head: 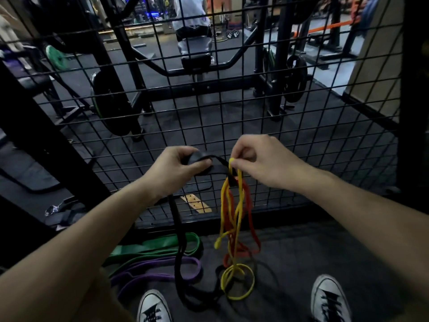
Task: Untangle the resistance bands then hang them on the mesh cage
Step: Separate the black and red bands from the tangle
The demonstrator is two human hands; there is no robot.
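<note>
- The left hand (173,168) grips a wide, flat black rubber resistance band (178,233), fingers and thumb curled round its folded upper end; the band drops from the hand to the floor and trails in loops between the person's two white canvas shoes (153,307).
- The right hand (260,159) pinches the top of a thin yellow rubber band (234,228) between thumb and fingertips, the remaining fingers curled above it.
- A thin red-orange rubber band (249,203) hangs intertwined with the yellow one; both cross the black band just below the right hand, where a short black length threads through them.
- The lower yellow loops lie coiled on the dark rubber floor, touching the black band's trailing end.
- A broad green flat band (148,248) and a narrower purple flat band (153,269) lie on the floor at the foot of the black wire mesh cage (209,112), apart from the tangle apart from the black band crossing over them.
- No band hangs on the mesh as yet; judged by this, the untangling step is in hand.
- Handling, as judgement: the bands look light, limp and elastic, likely to stretch and to grip one another where rubber meets rubber; pulling hard would probably tighten the crossing.
- Best hold, as judgement: near the crossing point, one band in each hand, easing the black loop out through slack yellow and red-orange strands.
</note>
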